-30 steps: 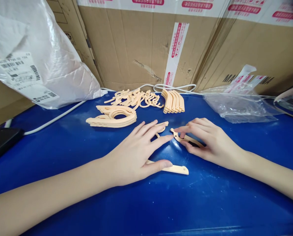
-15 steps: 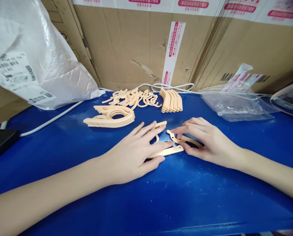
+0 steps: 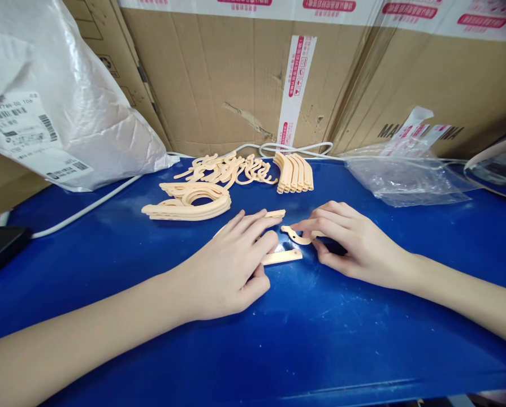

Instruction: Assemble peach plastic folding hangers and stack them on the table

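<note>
My left hand [image 3: 231,265] lies over a cream plastic clothes-hanger body [image 3: 283,258], its index finger and thumb curled in around the near bar. The far bar of that piece sticks out beyond my fingertips, and the middle is hidden under the hand. Just to the right, my right hand [image 3: 341,240] pinches a cream hanger hook [image 3: 297,235] between thumb and fingers. The hook's small knobbed end points left toward the hanger body, with a gap between them. Its curved part is partly covered by my fingers.
Behind my hands lie a stack of hanger bodies [image 3: 187,210], a loose pile of hooks [image 3: 223,168] and a row of curved arm pieces [image 3: 295,172]. A white mailing bag [image 3: 108,124], a cable [image 3: 87,211], clear plastic bags [image 3: 405,178] and cardboard boxes [image 3: 219,73] border the blue table.
The left index finger and thumb have curled in, and the hanger body's near bar has shifted left. The hook in my right hand has moved slightly left and turned.
</note>
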Demonstrator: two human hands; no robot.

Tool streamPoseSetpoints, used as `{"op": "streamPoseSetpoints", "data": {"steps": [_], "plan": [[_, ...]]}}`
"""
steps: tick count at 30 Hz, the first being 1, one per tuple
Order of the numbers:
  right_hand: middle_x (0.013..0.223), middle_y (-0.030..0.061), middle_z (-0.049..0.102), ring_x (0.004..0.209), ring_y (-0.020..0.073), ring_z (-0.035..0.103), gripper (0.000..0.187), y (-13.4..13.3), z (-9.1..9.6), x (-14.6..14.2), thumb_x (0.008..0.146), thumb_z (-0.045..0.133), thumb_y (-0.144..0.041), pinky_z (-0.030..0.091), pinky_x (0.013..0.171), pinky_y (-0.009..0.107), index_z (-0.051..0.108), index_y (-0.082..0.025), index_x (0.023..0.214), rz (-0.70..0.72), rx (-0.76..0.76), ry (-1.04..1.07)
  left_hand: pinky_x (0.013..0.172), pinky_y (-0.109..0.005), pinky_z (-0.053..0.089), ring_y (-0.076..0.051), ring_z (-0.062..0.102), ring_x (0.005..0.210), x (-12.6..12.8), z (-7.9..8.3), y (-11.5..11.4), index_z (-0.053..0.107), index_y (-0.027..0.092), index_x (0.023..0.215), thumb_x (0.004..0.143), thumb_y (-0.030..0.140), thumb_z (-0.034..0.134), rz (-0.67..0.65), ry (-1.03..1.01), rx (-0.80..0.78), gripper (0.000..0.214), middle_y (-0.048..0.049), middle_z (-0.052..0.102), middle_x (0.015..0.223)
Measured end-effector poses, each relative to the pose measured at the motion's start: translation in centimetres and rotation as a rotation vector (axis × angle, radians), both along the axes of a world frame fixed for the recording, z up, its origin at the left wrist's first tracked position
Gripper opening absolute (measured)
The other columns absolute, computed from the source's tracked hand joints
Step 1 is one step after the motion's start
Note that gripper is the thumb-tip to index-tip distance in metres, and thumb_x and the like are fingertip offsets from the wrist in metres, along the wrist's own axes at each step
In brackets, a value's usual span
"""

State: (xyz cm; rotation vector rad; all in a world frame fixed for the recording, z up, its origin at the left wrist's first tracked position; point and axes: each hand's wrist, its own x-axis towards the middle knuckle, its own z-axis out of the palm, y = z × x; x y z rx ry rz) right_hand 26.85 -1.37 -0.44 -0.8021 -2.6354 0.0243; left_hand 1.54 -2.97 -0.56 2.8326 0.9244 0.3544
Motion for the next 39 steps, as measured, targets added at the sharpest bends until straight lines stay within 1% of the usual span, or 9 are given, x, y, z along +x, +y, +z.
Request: {"op": "streamPoseSetpoints", "data": {"steps": [4,8,13,18,23,27,32,36,39], "plan": [[0.088,0.0057,0.062,0.087,0.0223,0.052,0.027,0.03,-0.04,-0.06,0.087,0.05,-0.012,0.043,0.076,0.038,0.058,-0.018,0.112,-0.002,-0.022,0.03,0.114,-0.059,0.025,-0.033,0.031,0.141,0.16,0.02,-0.06,0.054,0.017,0.099,0.084,0.021,0.05,0.012,-0.029,0.005,0.016,-0.0142,0.039,0.148],[0.094,0.0084,0.064,0.088,0.022,0.054,0.016,-0.02,0.02,-0.14,0.091,0.055,-0.025,0.046,0.077,0.037,0.062,-0.016,0.103,-0.06,-0.001,0.051,0.115,-0.06,0.022,-0.033,0.028,0.142,0.22,0.09,0.1,0.055,0.017,0.099,0.09,0.033,0.052,-0.017,-0.037,0.007,0.018,-0.0148,0.038,0.149],[0.092,0.0086,0.063,0.085,0.0215,0.055,0.02,-0.02,0.02,-0.1,0.09,0.059,-0.036,0.047,0.074,0.036,0.065,-0.017,0.087,-0.146,-0.005,0.043,0.115,-0.059,0.025,-0.031,0.028,0.142,0.13,0.23,0.32,0.055,0.017,0.093,0.095,0.028,0.046,-0.041,-0.027,-0.023,0.014,-0.0139,0.043,0.145],[0.096,0.0079,0.063,0.088,0.0217,0.056,0.015,-0.13,0.09,-0.19,0.089,0.059,-0.034,0.049,0.074,0.036,0.063,-0.02,0.085,-0.19,-0.11,0.073,0.114,-0.06,0.026,-0.03,0.033,0.14,0.18,0.28,0.41,0.054,0.017,0.089,0.096,0.026,0.046,-0.041,-0.042,-0.055,0.015,-0.0134,0.049,0.139],[0.095,0.0057,0.063,0.087,0.0205,0.057,0.009,-0.31,0.22,-0.32,0.082,0.064,-0.028,0.049,0.078,0.037,0.062,-0.02,0.077,-0.2,-0.22,0.112,0.114,-0.058,0.026,-0.027,0.035,0.139,0.25,0.27,0.46,0.051,0.018,0.085,0.097,0.028,0.044,-0.026,-0.057,-0.075,0.017,-0.0133,0.05,0.137],[0.092,0.0059,0.062,0.084,0.0191,0.058,0.008,-0.37,0.15,-0.36,0.083,0.061,-0.024,0.049,0.077,0.035,0.06,-0.019,0.077,-0.168,-0.207,0.123,0.116,-0.056,0.025,-0.025,0.035,0.139,0.24,0.26,0.5,0.048,0.018,0.084,0.098,0.029,0.042,-0.018,-0.053,-0.088,0.019,-0.0125,0.05,0.137],[0.089,0.0065,0.061,0.081,0.0178,0.058,0.01,-0.26,0.14,-0.33,0.091,0.051,-0.023,0.049,0.072,0.031,0.056,-0.019,0.083,-0.111,-0.13,0.078,0.115,-0.056,0.026,-0.025,0.035,0.139,0.24,0.4,0.53,0.047,0.018,0.084,0.099,0.029,0.04,-0.027,-0.046,-0.091,0.019,-0.0134,0.049,0.137],[0.082,0.0042,0.06,0.07,0.0148,0.057,0.013,-0.26,0.05,-0.28,0.097,0.04,-0.022,0.047,0.063,0.027,0.049,-0.019,0.088,-0.15,-0.066,0.072,0.115,-0.055,0.026,-0.025,0.033,0.139,0.24,0.46,0.49,0.045,0.019,0.084,0.099,0.029,0.04,-0.029,-0.063,-0.097,0.019,-0.0133,0.049,0.137],[0.079,0.001,0.061,0.058,0.0107,0.058,0.009,-0.47,-0.17,-0.22,0.099,0.039,-0.023,0.046,0.055,0.022,0.045,-0.02,0.093,-0.205,-0.085,0.145,0.116,-0.054,0.025,-0.023,0.034,0.139,0.28,0.37,0.51,0.042,0.02,0.084,0.1,0.029,0.04,-0.022,-0.083,-0.11,0.019,-0.0117,0.05,0.136]]}}
